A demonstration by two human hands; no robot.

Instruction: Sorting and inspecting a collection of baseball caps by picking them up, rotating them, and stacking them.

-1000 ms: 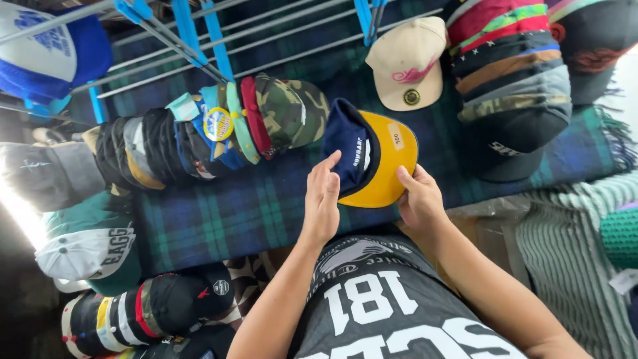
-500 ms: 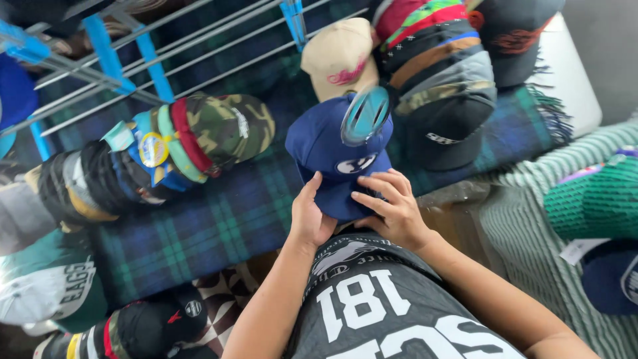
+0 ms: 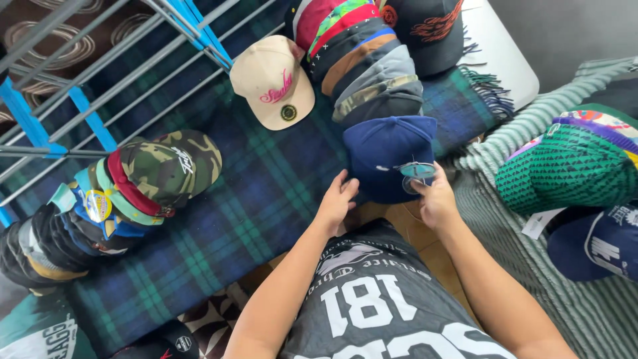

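The navy blue cap (image 3: 389, 156) lies on the plaid blanket (image 3: 252, 199), at the near end of the stacked row of caps (image 3: 369, 63), with its crown toward that row. A round teal sticker (image 3: 417, 171) sits on the cap's near part.

The right hand (image 3: 435, 199) grips the cap's near edge at the sticker, fingers curled and pinching the cap. The left hand (image 3: 337, 199) touches the cap's left edge, fingers loosely extended and slightly spread.

A beige cap (image 3: 272, 80) with pink script lies apart, on the blanket to the left of the row. A camouflage cap (image 3: 169, 166) tops a second stack at far left. A green knit cap (image 3: 565, 166) lies to the right on a striped cloth (image 3: 518, 126). Blue-and-grey rack bars (image 3: 100, 73) stand behind the blanket.
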